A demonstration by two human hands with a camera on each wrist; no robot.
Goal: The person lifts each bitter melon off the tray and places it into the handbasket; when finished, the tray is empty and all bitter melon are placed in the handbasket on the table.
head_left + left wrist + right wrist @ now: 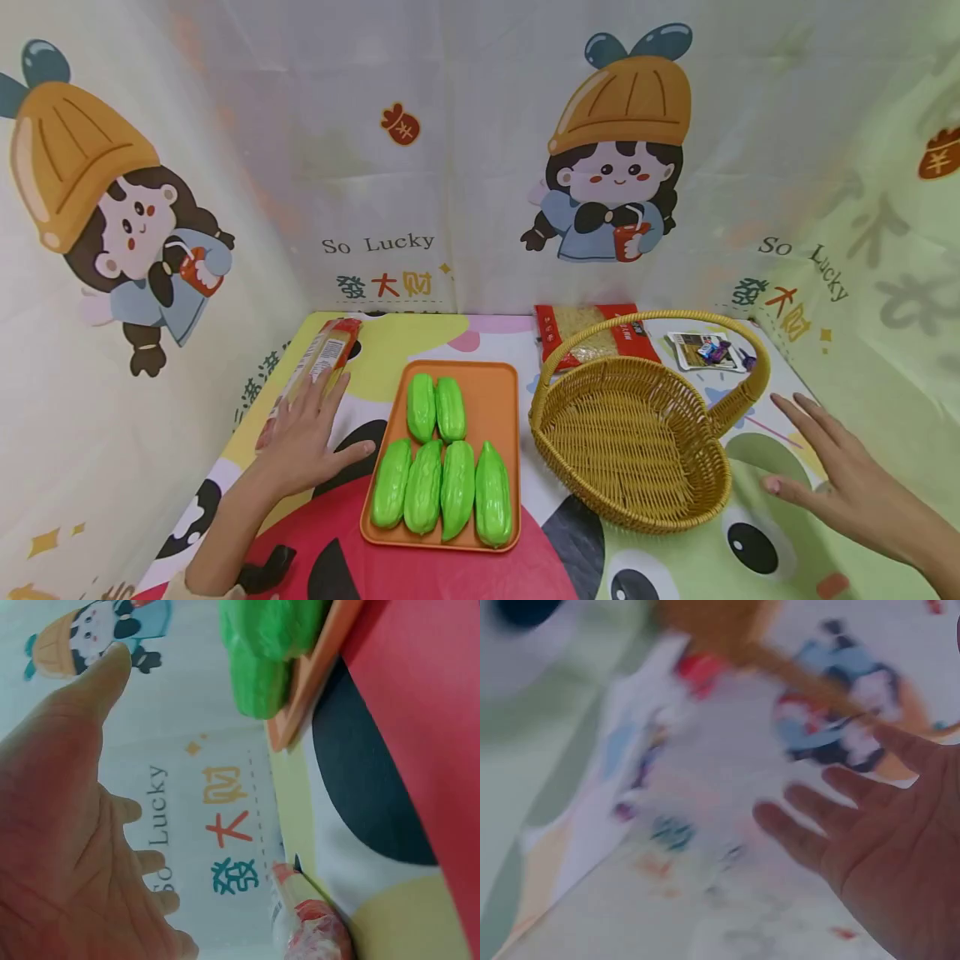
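noodle packet (318, 367) at far left of table, under left hand's fingertips | left hand (303, 437) flat, fingers spread wide | tray (498, 392) with six green gourds (442, 467) just right | basket (637, 433) right of tray | right hand (832, 475) open wide, near basket, holding nothing

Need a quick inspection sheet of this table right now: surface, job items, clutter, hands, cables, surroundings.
Surface: cartoon-print table cover.
Job's things: orange tray with six green gourds; wicker basket right of it, nothing in it.
Clutter: noodle pack behind basket; small packet; long pack at left edge.
Hands: left hand flat, fingertips on long pack; right hand spread, holding nothing.
Cables: nothing seen.
Surroundings: printed cloth walls.
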